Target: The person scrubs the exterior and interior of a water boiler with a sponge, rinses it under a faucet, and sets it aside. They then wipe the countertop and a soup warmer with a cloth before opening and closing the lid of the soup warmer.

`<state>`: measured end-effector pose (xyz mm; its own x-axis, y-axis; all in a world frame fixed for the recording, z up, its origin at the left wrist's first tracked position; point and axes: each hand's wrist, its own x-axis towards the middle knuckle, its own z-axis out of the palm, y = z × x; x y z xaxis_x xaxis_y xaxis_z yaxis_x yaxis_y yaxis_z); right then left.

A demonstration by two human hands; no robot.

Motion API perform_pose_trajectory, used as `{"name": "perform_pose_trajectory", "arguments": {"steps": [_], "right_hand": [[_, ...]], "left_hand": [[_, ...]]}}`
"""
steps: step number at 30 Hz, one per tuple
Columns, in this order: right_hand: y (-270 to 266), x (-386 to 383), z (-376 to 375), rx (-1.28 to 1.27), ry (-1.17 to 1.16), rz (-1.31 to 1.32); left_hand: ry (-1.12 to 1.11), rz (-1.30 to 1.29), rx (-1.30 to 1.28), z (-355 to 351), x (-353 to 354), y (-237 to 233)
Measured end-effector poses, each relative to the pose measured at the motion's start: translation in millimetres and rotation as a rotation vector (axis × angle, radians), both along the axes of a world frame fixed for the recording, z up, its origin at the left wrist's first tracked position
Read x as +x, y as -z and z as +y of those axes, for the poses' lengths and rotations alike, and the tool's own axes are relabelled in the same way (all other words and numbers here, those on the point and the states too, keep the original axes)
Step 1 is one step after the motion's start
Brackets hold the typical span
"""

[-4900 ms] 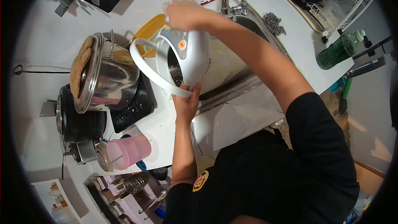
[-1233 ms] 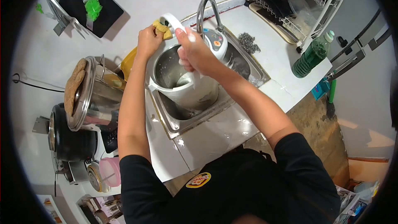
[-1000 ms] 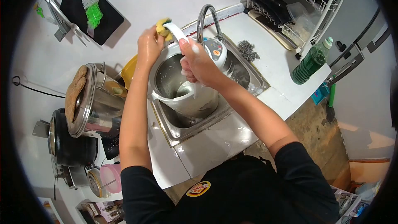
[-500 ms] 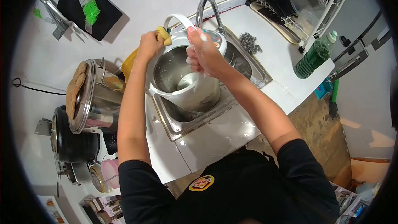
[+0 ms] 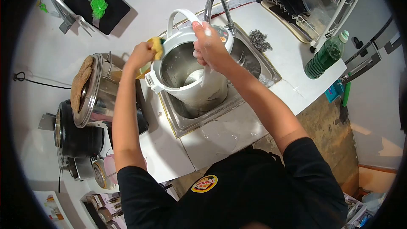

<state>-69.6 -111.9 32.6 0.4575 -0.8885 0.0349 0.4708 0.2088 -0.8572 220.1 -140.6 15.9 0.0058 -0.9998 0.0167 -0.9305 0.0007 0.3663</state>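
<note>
A white electric hot-water pot with a steel inside stands tilted in the metal sink, its open mouth towards me. My right hand, with suds on it, is wrapped round the pot's white carrying handle. At the pot's left rim, my left hand is closed on a yellow sponge. The faucet arches just behind the pot.
Steel wool lies right of the sink. A bottle of green liquid stands near the counter's right edge, below a dish rack. On the left are a large lidded steel pot and a black cooker.
My left hand with the sponge has moved left and slightly down along the pot's rim. The pot has turned a little, while my right hand keeps hold of its handle.
</note>
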Motion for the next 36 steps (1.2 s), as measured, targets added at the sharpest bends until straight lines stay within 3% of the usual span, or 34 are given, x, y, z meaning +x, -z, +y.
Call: {"name": "perform_pose_trajectory", "arguments": {"steps": [4,7,8,11,14,17,20,23,26,30,33,36], "right_hand": [[-4,0,3,0.002,0.035,0.03],[-2,0,5,-0.029,0.057,0.055],[-3,1,5,-0.051,0.057,0.062],[2,5,0,-0.176,0.134,0.119],[-2,-3,2,-0.008,0.062,0.074],[0,-11,1,0.098,0.01,-0.002],[-2,-14,-2,0.102,0.0,0.021],[-9,-13,1,0.055,-0.009,0.071],[-11,-12,-3,-0.042,-0.035,0.125],[-5,-21,-7,-0.039,-0.043,0.031],[-6,-18,-5,-0.037,-0.066,0.04],[-2,-17,-8,-0.01,-0.057,0.043]], "left_hand": [[0.235,-0.225,-0.634,16,-87,-2],[0.333,-0.345,-0.408,16,-124,3],[0.351,-0.518,-0.428,2,-112,25],[0.192,-0.688,-0.33,3,-110,25],[-0.008,-0.711,-0.069,33,-116,5],[-0.061,-0.675,-0.076,32,-115,4],[0.023,-0.68,-0.267,6,-118,20],[0.136,-0.227,-0.315,-26,-132,38],[0.293,0.332,0.039,-14,-161,14],[0.653,0.297,0.119,-5,-156,26],[0.687,0.076,0.391,28,-134,3],[0.512,-0.072,0.357,65,-108,-16]]}}
